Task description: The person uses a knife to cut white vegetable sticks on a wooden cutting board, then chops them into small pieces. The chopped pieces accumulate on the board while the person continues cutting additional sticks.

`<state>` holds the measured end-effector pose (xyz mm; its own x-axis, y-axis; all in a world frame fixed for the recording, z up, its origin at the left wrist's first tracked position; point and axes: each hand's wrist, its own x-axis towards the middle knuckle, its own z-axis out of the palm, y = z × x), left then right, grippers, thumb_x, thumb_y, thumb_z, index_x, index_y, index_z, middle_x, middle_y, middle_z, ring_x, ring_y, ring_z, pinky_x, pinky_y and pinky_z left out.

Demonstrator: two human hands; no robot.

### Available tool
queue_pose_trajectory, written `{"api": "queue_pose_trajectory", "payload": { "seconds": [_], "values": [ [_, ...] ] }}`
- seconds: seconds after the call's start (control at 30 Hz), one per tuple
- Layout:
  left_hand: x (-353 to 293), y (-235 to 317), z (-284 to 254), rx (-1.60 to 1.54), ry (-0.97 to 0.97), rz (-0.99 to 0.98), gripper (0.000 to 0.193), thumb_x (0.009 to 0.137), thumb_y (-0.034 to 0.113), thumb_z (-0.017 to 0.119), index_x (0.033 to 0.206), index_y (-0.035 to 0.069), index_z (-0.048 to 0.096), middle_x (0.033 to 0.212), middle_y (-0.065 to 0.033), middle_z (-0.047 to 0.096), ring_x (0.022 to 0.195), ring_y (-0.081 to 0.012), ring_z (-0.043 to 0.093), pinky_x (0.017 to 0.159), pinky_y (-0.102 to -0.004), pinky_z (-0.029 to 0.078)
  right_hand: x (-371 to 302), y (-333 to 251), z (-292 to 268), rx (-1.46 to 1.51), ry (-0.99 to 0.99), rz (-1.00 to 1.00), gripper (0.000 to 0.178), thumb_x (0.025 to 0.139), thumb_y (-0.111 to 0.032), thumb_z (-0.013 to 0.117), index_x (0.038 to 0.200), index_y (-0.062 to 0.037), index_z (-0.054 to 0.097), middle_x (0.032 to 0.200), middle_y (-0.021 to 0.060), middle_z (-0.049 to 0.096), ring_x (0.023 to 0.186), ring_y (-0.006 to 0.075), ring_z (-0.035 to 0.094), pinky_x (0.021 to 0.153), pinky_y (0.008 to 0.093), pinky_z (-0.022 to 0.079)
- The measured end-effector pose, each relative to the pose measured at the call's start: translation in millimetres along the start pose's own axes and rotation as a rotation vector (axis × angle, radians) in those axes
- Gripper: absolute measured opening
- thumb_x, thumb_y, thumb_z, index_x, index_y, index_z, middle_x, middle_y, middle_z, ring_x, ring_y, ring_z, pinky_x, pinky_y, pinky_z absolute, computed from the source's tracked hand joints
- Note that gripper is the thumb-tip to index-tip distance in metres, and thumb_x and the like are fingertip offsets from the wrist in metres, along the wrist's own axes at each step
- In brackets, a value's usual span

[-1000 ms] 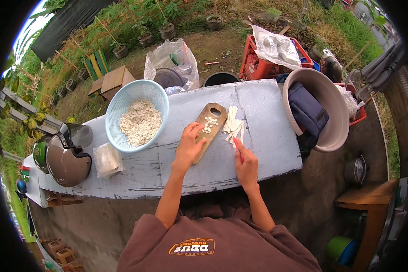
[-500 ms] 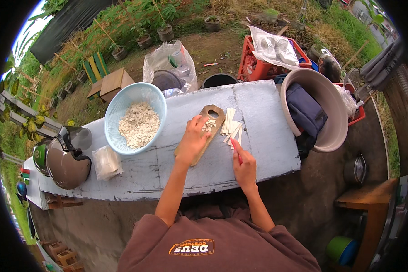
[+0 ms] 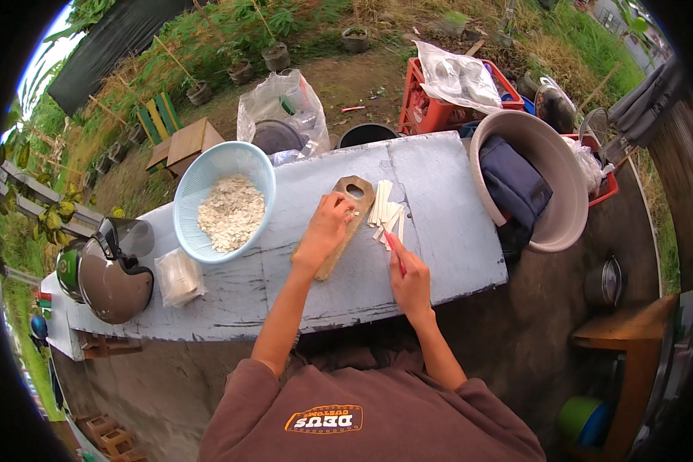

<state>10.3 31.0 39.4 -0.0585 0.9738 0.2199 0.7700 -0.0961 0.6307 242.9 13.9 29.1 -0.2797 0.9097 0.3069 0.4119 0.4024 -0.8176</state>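
My left hand (image 3: 327, 231) is over a small wooden cutting board (image 3: 336, 259) with a hole at its far end. Its fingers are curled together around small pale cut pieces (image 3: 355, 212), a few showing at the fingertips. In my right hand (image 3: 412, 286) is a knife (image 3: 396, 252) with a red handle, its tip by a loose pile of long pale strips (image 3: 382, 202). The strips lie on the table just right of the board. To the left, a light blue plastic basket (image 3: 183, 202) holds a heap of chopped pale flakes (image 3: 229, 217).
The grey-blue table (image 3: 450, 223) carries a clear plastic packet (image 3: 179, 277) and helmets (image 3: 115, 281) at its left. At the right stands a large tan tub (image 3: 570, 204) with a dark blue bag (image 3: 516, 181) inside. Red crates (image 3: 421, 108) stand beyond the far edge.
The cut pieces that lay visible on the board are now mostly under my left hand, whose fingers have curled in. My right hand stays by the strips with the knife.
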Motion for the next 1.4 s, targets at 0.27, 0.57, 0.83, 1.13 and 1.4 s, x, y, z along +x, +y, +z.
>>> {"api": "queue_pose_trajectory", "payload": {
  "seconds": [0.27, 0.57, 0.83, 1.13, 1.4],
  "values": [
    [-10.5, 56.1, 6.3, 0.096, 0.142, 0.035, 0.024, 0.091, 0.021, 0.075, 0.111, 0.008, 0.072, 0.114, -0.0072, 0.064, 0.116, -0.0285, 0.056, 0.101, -0.0433, 0.043, 10.3, 16.4, -29.3, -0.138, 0.117, 0.064, 0.041, 0.102, -0.009, 0.058, 0.142, -0.0151, 0.063, 0.074, 0.0179, 0.06, 0.065, 0.0321, 0.059, 0.065, 0.0438, 0.048],
    [4.0, 62.7, 56.4, 0.232, 0.176, -0.057, 0.02, 0.091, 0.02, 0.073, 0.106, 0.006, 0.074, 0.104, -0.0037, 0.068, 0.106, -0.0253, 0.058, 0.097, -0.0408, 0.041, 12.3, 24.6, -25.9, -0.33, 0.17, 0.064, 0.043, 0.099, -0.009, 0.06, 0.14, -0.021, 0.065, 0.07, 0.0134, 0.059, 0.064, 0.0313, 0.061, 0.061, 0.0448, 0.049],
    [7.0, 58.0, 60.4, 0.201, 0.238, -0.07, 0.012, 0.091, 0.016, 0.072, 0.094, 0.006, 0.076, 0.098, -0.0038, 0.07, 0.102, -0.0245, 0.059, 0.092, -0.0405, 0.042, 18.6, 24.4, -23.0, -0.326, 0.114, -0.01, 0.043, 0.098, -0.009, 0.062, 0.14, -0.0216, 0.065, 0.068, 0.0122, 0.058, 0.06, 0.0316, 0.06, 0.058, 0.0434, 0.049],
    [-19.2, 64.7, 12.9, -0.051, 0.448, -0.191, 0.01, 0.09, 0.017, 0.074, 0.091, 0.007, 0.076, 0.081, -0.0039, 0.071, 0.074, -0.0217, 0.057, 0.084, -0.0351, 0.041, 18.3, 24.1, -19.4, -0.306, 0.109, -0.032, 0.045, 0.098, -0.007, 0.062, 0.14, -0.0225, 0.065, 0.067, 0.0133, 0.057, 0.059, 0.0328, 0.059, 0.057, 0.0448, 0.048],
    [-91.5, 21.2, -10.5, 0.099, 0.51, -0.368, 0.009, 0.089, 0.021, 0.076, 0.086, 0.012, 0.075, 0.076, -0.0012, 0.067, 0.079, -0.0185, 0.056, 0.089, -0.0364, 0.037, 19.2, 23.0, -22.0, -0.333, 0.069, -0.056, 0.045, 0.098, -0.009, 0.062, 0.141, -0.022, 0.065, 0.068, 0.0151, 0.058, 0.058, 0.0342, 0.059, 0.057, 0.046, 0.047]
  ]
}}
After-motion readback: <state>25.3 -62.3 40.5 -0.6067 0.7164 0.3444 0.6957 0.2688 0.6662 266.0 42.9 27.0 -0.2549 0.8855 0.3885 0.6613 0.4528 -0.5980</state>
